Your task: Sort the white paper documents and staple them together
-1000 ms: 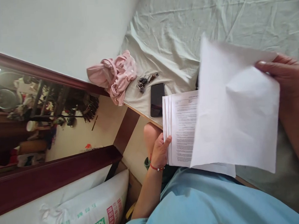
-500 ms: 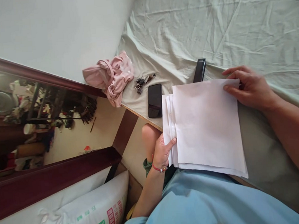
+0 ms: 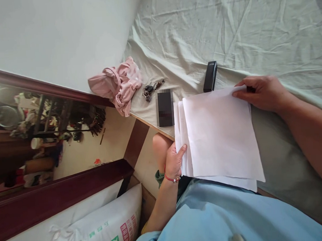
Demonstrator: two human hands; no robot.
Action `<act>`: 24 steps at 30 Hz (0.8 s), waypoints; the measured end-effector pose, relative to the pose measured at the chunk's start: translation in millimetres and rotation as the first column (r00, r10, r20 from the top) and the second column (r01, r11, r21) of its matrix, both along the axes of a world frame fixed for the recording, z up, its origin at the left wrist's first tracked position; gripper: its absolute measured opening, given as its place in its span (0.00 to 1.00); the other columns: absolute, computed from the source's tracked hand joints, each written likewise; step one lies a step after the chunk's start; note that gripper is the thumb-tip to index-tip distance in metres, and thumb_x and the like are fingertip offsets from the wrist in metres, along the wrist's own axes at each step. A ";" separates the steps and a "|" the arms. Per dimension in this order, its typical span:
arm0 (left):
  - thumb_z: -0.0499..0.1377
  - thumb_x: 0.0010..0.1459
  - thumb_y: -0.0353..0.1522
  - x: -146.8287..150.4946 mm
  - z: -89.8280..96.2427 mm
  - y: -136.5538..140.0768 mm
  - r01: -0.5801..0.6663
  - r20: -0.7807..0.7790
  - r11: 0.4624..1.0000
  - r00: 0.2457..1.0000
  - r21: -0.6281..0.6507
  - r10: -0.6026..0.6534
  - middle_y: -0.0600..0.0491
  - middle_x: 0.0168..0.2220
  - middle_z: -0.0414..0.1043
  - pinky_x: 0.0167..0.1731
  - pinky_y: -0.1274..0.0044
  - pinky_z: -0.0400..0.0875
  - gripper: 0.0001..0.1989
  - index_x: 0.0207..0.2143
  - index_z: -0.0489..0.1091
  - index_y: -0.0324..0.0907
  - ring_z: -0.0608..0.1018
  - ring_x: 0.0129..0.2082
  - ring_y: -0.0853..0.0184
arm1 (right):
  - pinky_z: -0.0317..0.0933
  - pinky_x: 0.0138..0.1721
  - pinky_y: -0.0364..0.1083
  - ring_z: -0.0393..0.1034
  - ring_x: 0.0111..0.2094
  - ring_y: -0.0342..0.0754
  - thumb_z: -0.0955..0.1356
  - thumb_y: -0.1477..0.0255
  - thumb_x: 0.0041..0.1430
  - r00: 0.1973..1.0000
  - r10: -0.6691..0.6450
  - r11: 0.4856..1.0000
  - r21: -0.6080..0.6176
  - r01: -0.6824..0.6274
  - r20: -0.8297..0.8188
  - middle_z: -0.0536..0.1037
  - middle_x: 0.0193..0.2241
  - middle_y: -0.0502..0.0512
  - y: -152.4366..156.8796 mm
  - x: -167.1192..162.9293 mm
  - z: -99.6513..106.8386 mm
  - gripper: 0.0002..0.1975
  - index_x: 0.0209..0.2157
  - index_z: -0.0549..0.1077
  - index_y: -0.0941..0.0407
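A loose stack of white paper sheets [image 3: 219,135] lies over the near edge of the cloth-covered surface, above my lap. My left hand [image 3: 176,158] grips its left edge, thumb on top and fingers hidden beneath; a red beaded bracelet circles that wrist. At the far right corner, my right hand [image 3: 260,90] pinches the top sheet between thumb and fingers. This sheet sits skewed over the ones below, whose edges show at the left and bottom. Just beyond the paper rests a slim black case-like object [image 3: 210,76].
Left of the papers is a dark, pixelated phone [image 3: 165,108], with a bunch of keys [image 3: 149,90] behind it. A crumpled pink cloth [image 3: 122,84] hangs over the corner. Wrinkled pale green cloth [image 3: 226,29] covers the surface. A white printed sack [image 3: 107,225] stands lower left, below a mirror [image 3: 76,129].
The top sheet has turned slightly against the stack, its upper edge shifting left with my right hand. My left hand keeps its hold. The view has shifted a little.
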State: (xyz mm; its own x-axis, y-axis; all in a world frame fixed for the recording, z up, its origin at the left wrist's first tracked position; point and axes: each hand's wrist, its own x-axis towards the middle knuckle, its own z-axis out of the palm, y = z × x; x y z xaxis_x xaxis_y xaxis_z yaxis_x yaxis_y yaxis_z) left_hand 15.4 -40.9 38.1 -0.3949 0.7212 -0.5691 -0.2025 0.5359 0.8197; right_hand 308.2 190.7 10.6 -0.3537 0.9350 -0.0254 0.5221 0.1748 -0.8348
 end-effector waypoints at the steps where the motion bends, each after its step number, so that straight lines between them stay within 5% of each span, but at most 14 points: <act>1: 0.76 0.48 0.46 -0.4 -0.4 0.0 0.005 -0.007 1.000 1.000 0.003 -0.005 0.45 0.48 0.84 0.60 0.61 0.72 0.30 0.48 0.79 0.40 0.82 0.53 0.52 | 0.57 0.31 0.47 0.63 0.26 0.44 0.71 0.57 0.53 1.000 -0.010 1.000 -0.013 0.010 -0.014 0.73 0.25 0.52 0.4 0.8 -0.9 0.17 0.37 0.80 0.56; 19: 0.73 0.52 0.47 -1.6 -7.5 0.5 -0.011 0.007 0.998 1.000 0.056 0.011 0.46 0.47 0.83 0.60 0.64 0.72 0.26 0.48 0.76 0.41 0.81 0.54 0.53 | 0.57 0.31 0.46 0.64 0.28 0.44 0.73 0.65 0.54 0.977 -0.186 0.983 -0.010 0.186 -0.101 0.74 0.26 0.50 0.8 3.5 -7.3 0.12 0.40 0.81 0.53; 24: 0.70 0.57 0.45 3.0 -4.3 -3.5 -0.011 -0.116 0.994 0.993 0.107 0.023 0.47 0.51 0.81 0.56 0.68 0.74 0.37 0.64 0.62 0.47 0.82 0.52 0.58 | 0.56 0.30 0.46 0.64 0.27 0.43 0.73 0.64 0.55 0.986 -0.121 0.991 -0.064 0.114 -0.113 0.73 0.26 0.50 1.1 4.1 -5.8 0.12 0.40 0.80 0.53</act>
